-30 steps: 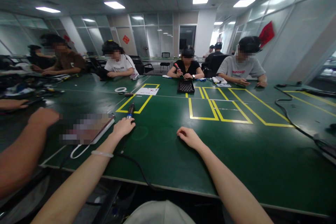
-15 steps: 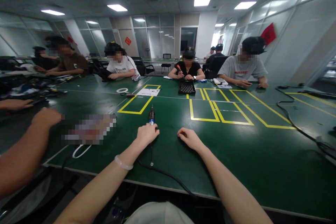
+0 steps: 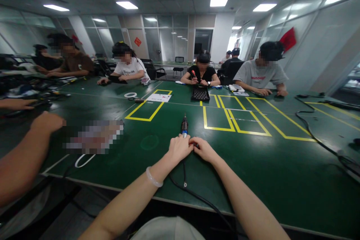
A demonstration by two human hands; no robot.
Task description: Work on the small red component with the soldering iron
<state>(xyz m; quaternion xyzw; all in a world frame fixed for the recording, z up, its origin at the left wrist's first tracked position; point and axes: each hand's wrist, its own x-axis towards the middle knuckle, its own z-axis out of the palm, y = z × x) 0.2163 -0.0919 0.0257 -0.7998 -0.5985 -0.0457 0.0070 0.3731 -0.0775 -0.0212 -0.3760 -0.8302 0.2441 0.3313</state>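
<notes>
My left hand (image 3: 179, 149) is closed round the handle of a corded electric screwdriver (image 3: 184, 126), whose black and blue body points away from me over the green table (image 3: 253, 165). Its black cable (image 3: 194, 191) trails back over the table's near edge. My right hand (image 3: 203, 149) lies curled on the table right beside the left, its fingers touching the tool's handle. A pale bangle sits on my left wrist.
A neighbour's forearm (image 3: 25, 157) reaches in from the left beside a blurred patch and a white loop. Yellow tape rectangles (image 3: 225, 120) mark the table's middle. A black tray (image 3: 200, 94) and white paper (image 3: 159, 98) lie farther off. Several people sit round the far side. Cables (image 3: 317, 131) run at right.
My left hand slid the screwdriver rightward across the table, from near the neighbour's arm to beside my right hand. The right hand stayed put and now touches the tool.
</notes>
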